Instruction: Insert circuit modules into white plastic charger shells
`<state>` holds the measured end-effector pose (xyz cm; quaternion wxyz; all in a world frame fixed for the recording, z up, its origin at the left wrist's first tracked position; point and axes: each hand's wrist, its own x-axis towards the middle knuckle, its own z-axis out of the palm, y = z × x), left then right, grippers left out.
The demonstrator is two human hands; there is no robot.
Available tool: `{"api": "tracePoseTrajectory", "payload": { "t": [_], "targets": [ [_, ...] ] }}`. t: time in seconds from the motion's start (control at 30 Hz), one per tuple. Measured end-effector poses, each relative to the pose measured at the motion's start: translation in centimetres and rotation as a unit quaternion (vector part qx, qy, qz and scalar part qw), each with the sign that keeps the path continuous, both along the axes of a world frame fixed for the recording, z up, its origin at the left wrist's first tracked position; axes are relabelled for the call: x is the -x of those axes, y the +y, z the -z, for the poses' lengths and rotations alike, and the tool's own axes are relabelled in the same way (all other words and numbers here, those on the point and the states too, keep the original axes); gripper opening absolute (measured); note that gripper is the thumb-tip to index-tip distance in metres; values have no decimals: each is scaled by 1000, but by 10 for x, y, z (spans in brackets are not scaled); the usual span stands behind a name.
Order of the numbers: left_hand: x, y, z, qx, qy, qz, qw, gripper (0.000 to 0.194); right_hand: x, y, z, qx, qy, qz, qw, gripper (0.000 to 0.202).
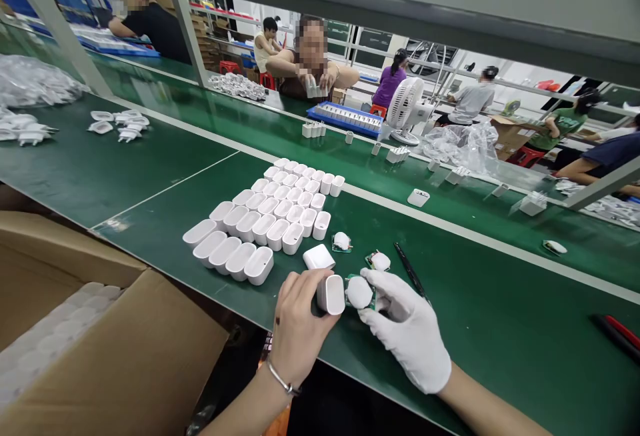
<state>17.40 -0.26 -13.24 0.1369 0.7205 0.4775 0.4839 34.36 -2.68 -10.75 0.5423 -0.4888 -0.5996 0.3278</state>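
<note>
My bare left hand (299, 326) grips a white plastic charger housing (331, 295) on its side, its open end turned to the right. Close beside that opening, my white-gloved right hand (407, 329) pinches a green circuit board (360, 293) topped with a white blob. A small gap seems to part the board from the housing. Just beyond lies another white housing (319, 257), tipped over. Two more boards with white blobs, one circuit board (341, 242) and a second circuit board (379, 261), rest on the green bench. Rows of upright open housings (257, 264) stand to the left.
A black pen-like tool (410, 269) lies behind my right hand; red-and-black handles (620, 336) are at the right edge. An open cardboard box (165, 329) of white parts sits lower left. Housings and one board (554, 247) lie on the far strip, where a co-worker (310, 56) sits opposite.
</note>
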Motion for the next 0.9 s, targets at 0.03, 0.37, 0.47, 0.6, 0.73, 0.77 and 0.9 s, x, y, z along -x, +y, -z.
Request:
{"api": "tracePoseTrajectory", "payload": {
  "t": [0.03, 0.37, 0.47, 0.6, 0.73, 0.77, 0.9],
  "targets": [
    [1, 0, 1, -6, -3, 4, 1000, 43, 0, -2, 2, -11, -5, -8, 1000, 44],
    [5, -3, 6, -46, 1, 14, 999, 44, -4, 0, 16, -187, -194, -50, 962, 43],
    [5, -4, 6, -53, 2, 18, 998, 46, -7, 4, 18, -262, -317, -32, 911, 39],
    [5, -4, 6, -58, 2, 30, 998, 49, -3, 6, 12, -297, -442, -18, 846, 36],
    [5, -3, 5, -50, -3, 34, 998, 48, 3, 1, 4, -310, -498, 22, 809, 34],
    [5, -3, 4, -48, -5, 36, 998, 45, 3, 0, 3, -314, -491, 25, 812, 35],
    [6, -3, 3, -48, -8, 36, 998, 35, -1, -3, 10, -302, -428, -8, 852, 50]
  ]
}}
